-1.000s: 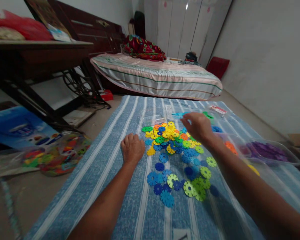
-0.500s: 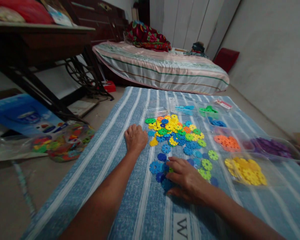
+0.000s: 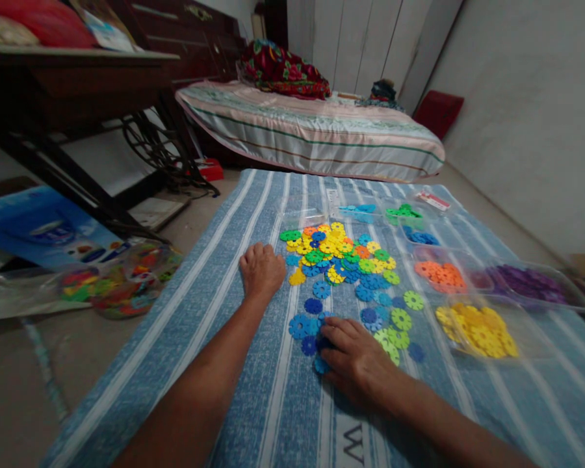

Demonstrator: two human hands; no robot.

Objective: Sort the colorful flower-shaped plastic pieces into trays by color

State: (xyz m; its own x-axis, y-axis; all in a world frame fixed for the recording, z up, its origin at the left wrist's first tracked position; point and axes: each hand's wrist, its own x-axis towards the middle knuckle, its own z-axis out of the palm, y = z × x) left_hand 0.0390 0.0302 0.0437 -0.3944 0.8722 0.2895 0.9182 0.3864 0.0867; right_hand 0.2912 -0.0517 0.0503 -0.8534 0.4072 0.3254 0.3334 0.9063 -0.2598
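Observation:
A pile of flat plastic snowflake discs (image 3: 338,257) in yellow, green, blue and orange lies on a blue striped mat (image 3: 253,403). Looser blue and green discs (image 3: 400,320) spread nearer to me. My right hand (image 3: 358,361) rests palm down on the near blue discs, fingers closing over some of them; what it grips is hidden. My left hand (image 3: 260,272) sits in a fist on the mat, just left of the pile, holding nothing that I can see.
Clear trays at the right hold sorted discs: yellow (image 3: 478,331), orange (image 3: 441,276), purple (image 3: 531,286), blue (image 3: 422,238), green (image 3: 403,212). A bag of mixed discs (image 3: 121,279) and a blue box (image 3: 43,227) lie on the floor at left. A bed (image 3: 312,136) stands behind.
My right hand came back from the far trays to the near blue discs, then slid slightly toward me. The left fist stayed put.

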